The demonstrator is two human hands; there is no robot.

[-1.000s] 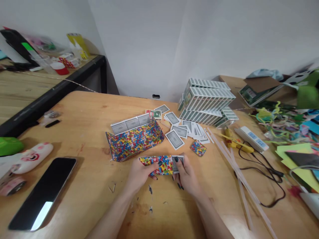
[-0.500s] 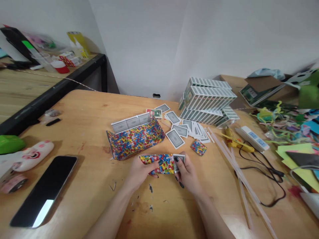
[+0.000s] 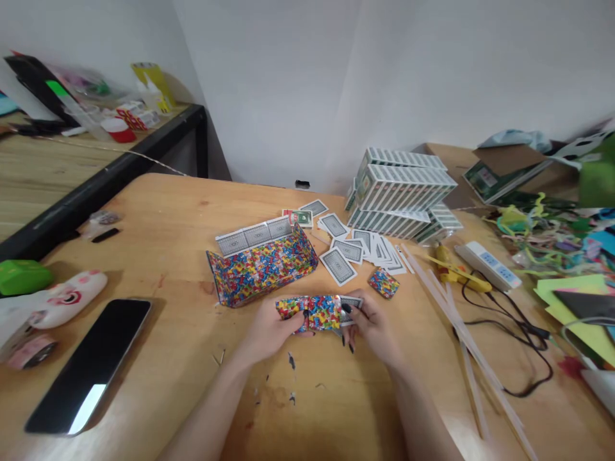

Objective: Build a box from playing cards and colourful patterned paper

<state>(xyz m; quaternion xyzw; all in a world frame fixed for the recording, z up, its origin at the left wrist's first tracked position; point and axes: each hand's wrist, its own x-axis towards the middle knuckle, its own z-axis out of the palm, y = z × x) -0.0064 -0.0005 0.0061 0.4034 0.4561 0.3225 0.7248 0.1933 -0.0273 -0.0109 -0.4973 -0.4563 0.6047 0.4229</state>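
Holding multicol. card strip (image 3: 325, 312) w/ L hand (image 3: 270, 330) & R hand (image 3: 373, 325)

Brown wooden table (image 3: 177, 256): black rectangular phone (image 3: 91, 365) left; multicoloured cardboard tray (image 3: 264, 272) centre, multicoloured card strip (image 3: 324, 312) held before it; grey-backed rectangular playing cards (image 3: 339, 266) right of tray; striped cardboard boxes (image 3: 406, 189) behind cards.

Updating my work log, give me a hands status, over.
Left hand holding patterned strip by left end. Right hand holding grey card at its right end. Patterned shell beyond; small patterned square nearby.
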